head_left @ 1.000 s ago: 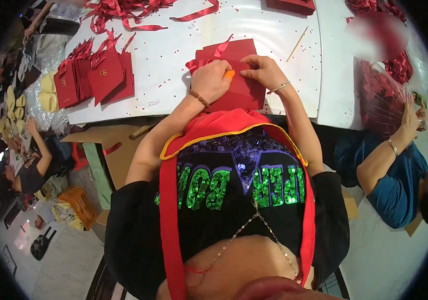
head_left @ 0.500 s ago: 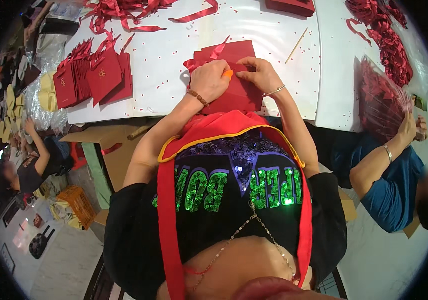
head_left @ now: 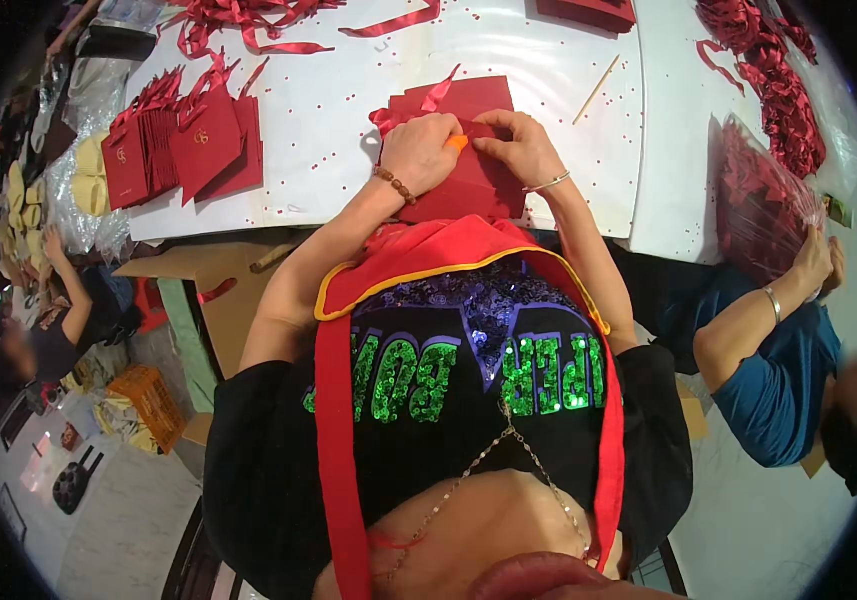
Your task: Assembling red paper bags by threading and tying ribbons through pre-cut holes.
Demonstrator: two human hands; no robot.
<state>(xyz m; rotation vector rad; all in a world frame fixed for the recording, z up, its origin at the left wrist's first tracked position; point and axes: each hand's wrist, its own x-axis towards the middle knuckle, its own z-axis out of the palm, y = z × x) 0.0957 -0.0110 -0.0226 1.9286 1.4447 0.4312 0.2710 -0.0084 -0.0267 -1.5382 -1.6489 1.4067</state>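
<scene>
In front of me at the table's near edge lies an overlapping pile of flat red paper bags [head_left: 483, 190], with a red satin ribbon [head_left: 438, 95] sticking out at its far left. My left hand [head_left: 420, 152] rests closed on the top bag, and a small orange piece [head_left: 457, 142] shows at its thumb; whether it is held or worn I cannot tell. Facing it, my right hand [head_left: 523, 150] bends thumb and forefinger toward each other over the same bag. What lies between those fingertips is too small to make out.
Finished-looking red bags with ribbons [head_left: 153, 150] stand in a row at left. Loose ribbons [head_left: 248, 25] lie at the back, a thin stick [head_left: 596, 90] at right. Beyond it, a co-worker's hand [head_left: 816, 262] grips a clear plastic bag of red ribbons [head_left: 763, 200]. Tiny red dots litter the white table [head_left: 338, 120].
My hands stay almost in place over the red bags, with only slight finger movement. At right the co-worker's hands have shifted slightly at the plastic bag.
</scene>
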